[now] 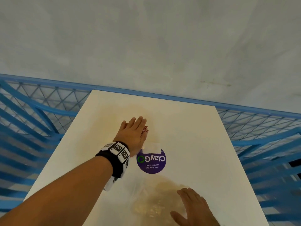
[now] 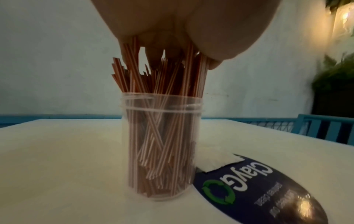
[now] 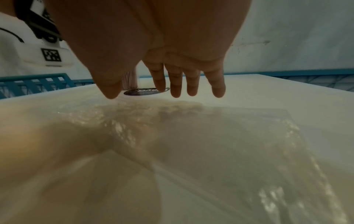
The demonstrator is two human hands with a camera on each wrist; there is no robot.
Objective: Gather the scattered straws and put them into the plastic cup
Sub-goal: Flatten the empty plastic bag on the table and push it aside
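A clear plastic cup (image 2: pixel 161 151) stands upright on the white table, packed with several orange-and-white striped straws (image 2: pixel 159 75). My left hand (image 1: pixel 133 132) lies flat over the straw tops with straight fingers; in the left wrist view the left hand (image 2: pixel 172 30) touches their upper ends. From the head view only a few straw tips (image 1: pixel 145 129) show beside the hand, and the cup is hidden under it. My right hand (image 1: pixel 193 206) hovers near the table's front edge with spread fingers (image 3: pixel 176 84), holding nothing. The cup with straws (image 3: pixel 130 81) shows far off in the right wrist view.
A round purple sticker (image 1: pixel 151 160) lies on the table (image 1: pixel 195 136) just in front of the cup. A crumpled clear plastic bag (image 1: pixel 156 201) rests under my right hand. Blue metal railing with mesh (image 1: pixel 40 111) surrounds the table on both sides and behind.
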